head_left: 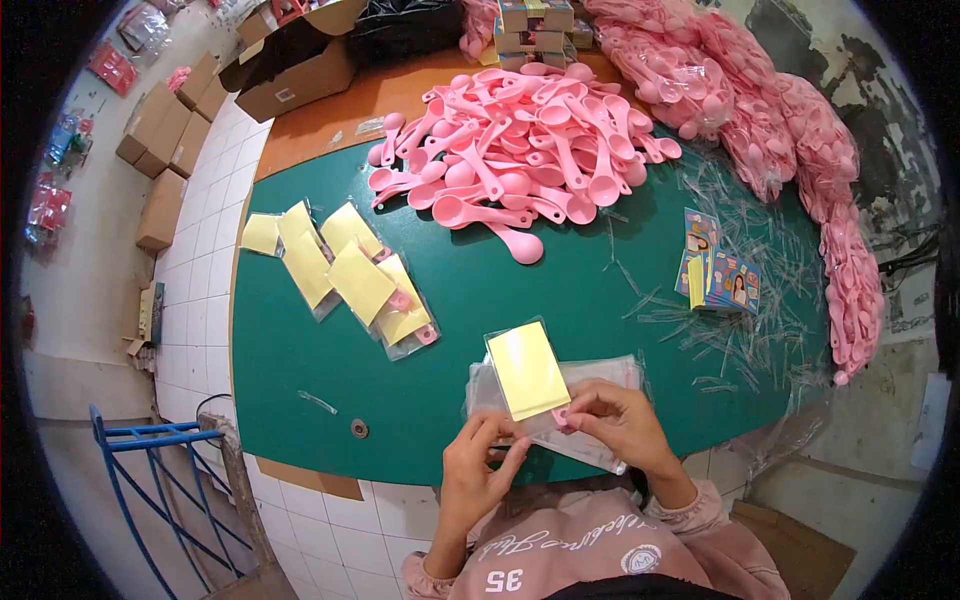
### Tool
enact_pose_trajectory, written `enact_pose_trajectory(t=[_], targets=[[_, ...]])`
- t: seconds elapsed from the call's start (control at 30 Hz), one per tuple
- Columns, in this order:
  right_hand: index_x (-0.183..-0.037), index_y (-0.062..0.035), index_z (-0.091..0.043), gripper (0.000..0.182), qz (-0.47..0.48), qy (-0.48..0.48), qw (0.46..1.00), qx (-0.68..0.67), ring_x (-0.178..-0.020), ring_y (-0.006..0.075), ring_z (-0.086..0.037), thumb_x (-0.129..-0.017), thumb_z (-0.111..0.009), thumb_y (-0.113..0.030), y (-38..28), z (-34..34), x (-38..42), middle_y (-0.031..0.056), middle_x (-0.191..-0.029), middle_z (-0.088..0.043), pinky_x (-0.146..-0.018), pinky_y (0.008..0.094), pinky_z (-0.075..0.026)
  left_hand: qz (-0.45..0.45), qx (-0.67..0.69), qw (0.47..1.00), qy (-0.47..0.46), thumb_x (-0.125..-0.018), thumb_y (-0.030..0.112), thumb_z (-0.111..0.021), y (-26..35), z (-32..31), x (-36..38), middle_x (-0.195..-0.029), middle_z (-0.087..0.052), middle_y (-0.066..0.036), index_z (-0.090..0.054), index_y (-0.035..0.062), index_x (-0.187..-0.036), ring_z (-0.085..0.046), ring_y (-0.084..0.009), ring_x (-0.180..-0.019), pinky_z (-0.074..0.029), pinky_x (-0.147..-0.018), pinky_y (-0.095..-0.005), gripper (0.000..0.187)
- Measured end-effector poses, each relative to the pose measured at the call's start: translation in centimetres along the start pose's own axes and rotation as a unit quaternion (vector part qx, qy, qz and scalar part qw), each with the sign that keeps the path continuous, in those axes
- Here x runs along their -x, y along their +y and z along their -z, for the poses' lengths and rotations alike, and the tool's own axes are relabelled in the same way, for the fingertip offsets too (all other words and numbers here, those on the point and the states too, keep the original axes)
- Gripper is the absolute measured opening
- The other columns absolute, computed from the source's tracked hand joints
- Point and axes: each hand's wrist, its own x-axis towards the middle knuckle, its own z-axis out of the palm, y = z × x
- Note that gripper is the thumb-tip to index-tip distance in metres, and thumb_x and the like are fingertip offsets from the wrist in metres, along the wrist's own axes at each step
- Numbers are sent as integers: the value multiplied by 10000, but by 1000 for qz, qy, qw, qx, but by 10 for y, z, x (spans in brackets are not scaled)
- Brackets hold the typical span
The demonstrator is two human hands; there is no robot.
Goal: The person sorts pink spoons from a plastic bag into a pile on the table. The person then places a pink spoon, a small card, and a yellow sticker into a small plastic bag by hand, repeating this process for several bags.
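Note:
Close to my body, a clear plastic bag [500, 345] holds a plain yellow card [530, 370] and a pink spoon, whose handle end [563, 418] peeks out at the card's lower right corner. My right hand [625, 425] pinches the bag at that corner, thumb and finger closed by the spoon's handle. At the bag's lower left edge, my left hand [478, 468] has its thumb and fingertips brought together on the film. Under both hands lies a stack of flat clear bags [612, 375]. Most of the spoon is hidden behind the card.
A large heap of pink measuring spoons [530, 150] covers the green table's [480, 290] far side. Several packed bags with yellow cards [360, 285] lie left. Printed cards [732, 280] and plastic strips [655, 300] are right. Bagged spoons [750, 130] line the right edge.

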Motion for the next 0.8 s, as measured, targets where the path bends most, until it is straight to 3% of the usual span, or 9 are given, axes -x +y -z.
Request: enact_pose_trajectory(t=[0.17,0.3,0.37,0.47,0.6,0.67,0.7,0.77,0.8], targets=[[-917,44,-534,118,-61,24,995,-75,-782,125,-607,-834,-574,-29,-2,-9,-3,95,-861,-597,-721,248,-513,3,54,998,23,-776,-28,-603,-9,-7,0,-866,-520,-54,-514,-36,-813,-569,-94,-736,-506,-562,-208,96],[-909,42,-489,120,-25,99,994,32,-713,126,-612,-836,-561,-19,-8,-21,-5,95,-805,-589,-637,245,-532,19,59,997,45,-789,-24,-598,-2,-10,-1,-831,-509,-44,-486,-27,-817,-559,-85,-711,-495,-565,-199,116],[-902,42,-485,117,-22,124,991,51,-700,124,-613,-836,-560,-17,-11,-24,-6,90,-792,-587,-608,238,-532,78,123,985,91,-801,-16,-594,3,-13,-3,-787,-504,-32,-476,-12,-836,-534,-69,-651,-473,-537,-185,124],[-872,33,-485,100,-7,122,990,69,-700,119,-611,-836,-562,-19,-9,-25,-7,81,-770,-581,-589,229,-530,47,128,979,149,-813,-7,-588,2,-17,-4,-755,-508,-25,-463,1,-833,-498,-58,-593,-460,-515,-179,127],[-954,26,-527,136,-18,94,994,61,-691,104,-612,-830,-562,-20,-7,-23,-7,80,-775,-592,-576,228,-519,67,122,986,87,-817,22,-594,-3,-11,2,-795,-531,-44,-523,-14,-904,-518,-65,-601,-443,-488,-202,118],[-990,21,-540,166,-27,84,993,84,-686,100,-614,-829,-558,-20,-12,-20,-8,84,-780,-598,-568,231,-514,87,63,993,56,-807,19,-589,11,-7,-2,-847,-554,-72,-550,2,-1036,-532,-80,-655,-429,-471,-203,233],[-1015,15,-546,197,-23,55,992,114,-665,124,-617,-825,-561,-36,-14,-17,-8,94,-771,-599,-560,249,-505,84,63,993,55,-807,19,-589,10,-6,-4,-847,-554,-72,-550,2,-1036,-532,-80,-655,-429,-471,-203,233],[-1040,9,-552,227,-18,31,989,146,-643,148,-621,-821,-564,-53,-23,-8,-11,104,-762,-599,-552,267,-496,-55,-18,995,78,-786,4,-586,6,3,-9,-937,-565,-114,-532,39,-1155,-545,-121,-706,-437,-483,-220,375],[-1024,4,-556,227,29,3,965,262,-675,199,-609,-815,-570,-83,-32,-2,-18,118,-778,-589,-588,302,-488,-57,-17,995,76,-786,4,-586,8,12,-13,-937,-565,-114,-532,39,-1155,-545,-121,-706,-437,-483,-220,375]])
